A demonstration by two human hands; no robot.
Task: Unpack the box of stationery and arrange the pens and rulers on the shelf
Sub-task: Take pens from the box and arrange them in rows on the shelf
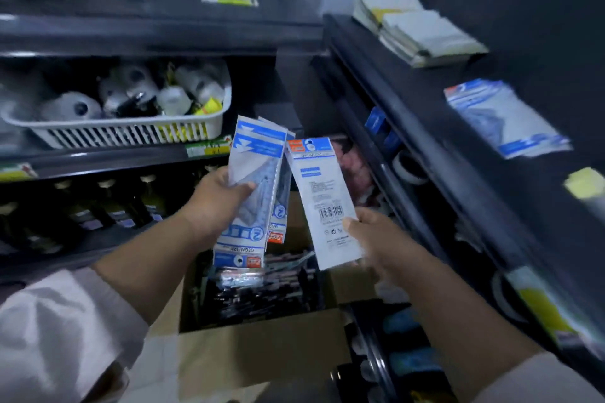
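I face a corner of dark shelving, the front shelf unit [131,39] on my left and the side shelf unit [425,91] running along the right. Below my hands the cardboard box [262,353] sits open in that corner, with bagged pens [262,288] lying dark and crowded inside. My left hand [219,203] is raised over the box, its fingers [244,186] curled round a fanned bundle of ruler packets [252,173], blue and white, held upside down with my thumb across the front. My right hand [379,239] is just beside it, thumb pinching the lower edge of a single packet [324,199] whose barcoded back faces me; its top leans against the bundle. On the front unit a white basket [124,132] holds pale rolls and small bottles, and a row of dark bottles [108,203] stands one shelf lower. On the side unit lie stacks of paper [415,29] and, nearer me, a pile of matching packets [504,118], blurred. Tape rolls [409,167] sit under that shelf, partly hidden by its edge.
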